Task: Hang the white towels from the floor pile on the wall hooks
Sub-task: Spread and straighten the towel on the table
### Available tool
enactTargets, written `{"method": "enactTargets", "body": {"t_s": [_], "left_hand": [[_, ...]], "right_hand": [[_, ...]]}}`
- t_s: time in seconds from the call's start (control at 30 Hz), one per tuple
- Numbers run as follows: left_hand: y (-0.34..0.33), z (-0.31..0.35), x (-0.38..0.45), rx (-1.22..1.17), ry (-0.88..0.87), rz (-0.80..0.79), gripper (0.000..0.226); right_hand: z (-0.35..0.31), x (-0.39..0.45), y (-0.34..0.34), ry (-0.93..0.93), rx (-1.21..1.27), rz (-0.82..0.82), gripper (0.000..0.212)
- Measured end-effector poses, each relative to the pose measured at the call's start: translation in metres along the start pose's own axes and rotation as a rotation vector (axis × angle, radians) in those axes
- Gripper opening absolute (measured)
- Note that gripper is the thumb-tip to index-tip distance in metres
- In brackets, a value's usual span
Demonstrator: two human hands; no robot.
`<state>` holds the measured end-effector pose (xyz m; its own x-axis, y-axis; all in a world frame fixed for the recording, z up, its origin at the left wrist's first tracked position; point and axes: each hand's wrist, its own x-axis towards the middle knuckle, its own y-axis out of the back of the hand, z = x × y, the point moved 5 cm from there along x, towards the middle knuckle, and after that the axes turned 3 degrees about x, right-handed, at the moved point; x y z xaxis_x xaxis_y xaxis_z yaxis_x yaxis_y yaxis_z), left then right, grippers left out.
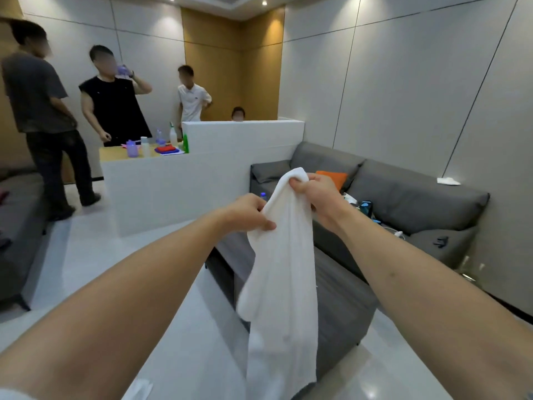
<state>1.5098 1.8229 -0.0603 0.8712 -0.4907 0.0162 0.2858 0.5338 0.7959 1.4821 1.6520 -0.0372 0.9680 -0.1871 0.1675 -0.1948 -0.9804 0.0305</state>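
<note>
**Both arms extended, both hands gripping**

Both bare forearms reach forward from the lower corners of the view and converge toward the centre. Left hand (249,212): back of hand toward camera, fingers curled, thumb tip pressed against the white towel (284,272) at its left edge. Right hand (315,194): held slightly higher and farther out than the left, wrist bent, fingers and thumb pinching the towel's bunched top edge. The hands sit near each other, apart, with cloth between them. Elbows nearly straight.

Lounge room: grey sofa (403,197), white counter (173,186).
</note>
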Motion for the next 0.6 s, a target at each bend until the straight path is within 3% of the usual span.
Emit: {"method": "enactTargets", "body": {"t_s": [0.07,0.17,0.3,0.47,0.6], "left_hand": [[-0.014,0.008,0.017,-0.009,0.013,0.062,0.018],[-0.017,0.023,0.048,0.04,0.019,0.196,0.024],[-0.013,0.037,0.089,0.039,-0.015,0.254,0.018],[0.005,0.041,0.154,0.101,-0.027,0.349,0.016],[0.022,0.042,0.221,0.135,-0.039,0.329,0.016]], "right_hand": [[0.005,0.009,0.025,-0.016,-0.026,0.019,0.016],[0.012,0.019,0.051,-0.011,-0.009,-0.078,0.014],[0.022,0.045,0.066,-0.017,-0.05,-0.167,0.035],[0.021,0.111,0.072,0.054,-0.293,-0.2,0.048],[0.013,0.185,0.067,0.171,-0.693,-0.162,0.038]]}}
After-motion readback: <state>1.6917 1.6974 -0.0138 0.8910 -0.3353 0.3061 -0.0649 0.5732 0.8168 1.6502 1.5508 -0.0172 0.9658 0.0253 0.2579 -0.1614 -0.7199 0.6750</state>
